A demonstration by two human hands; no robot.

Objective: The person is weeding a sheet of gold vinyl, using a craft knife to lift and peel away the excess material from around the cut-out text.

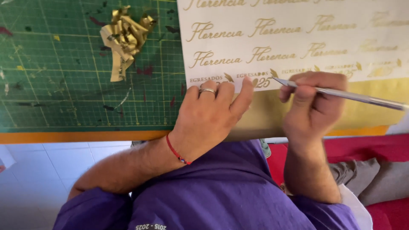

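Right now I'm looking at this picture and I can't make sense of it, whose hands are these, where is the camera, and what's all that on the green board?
There is no machine here: these are one person's two bare hands, filmed by a camera worn on that person's head and looking down, so the purple shirt appears at the bottom.

The left hand, with a ring and a red wrist string, presses flat on the edge of a white sheet covered in rows of gold script lettering. The right hand holds a thin silver tool like a pen, its tip at the small gold lettering near the sheet's lower edge. Below that, a band of plain gold remains.

Everything lies on a green gridded cutting mat, spotted with paint. A crumpled wad of gold scraps sits on it, well clear of both hands.
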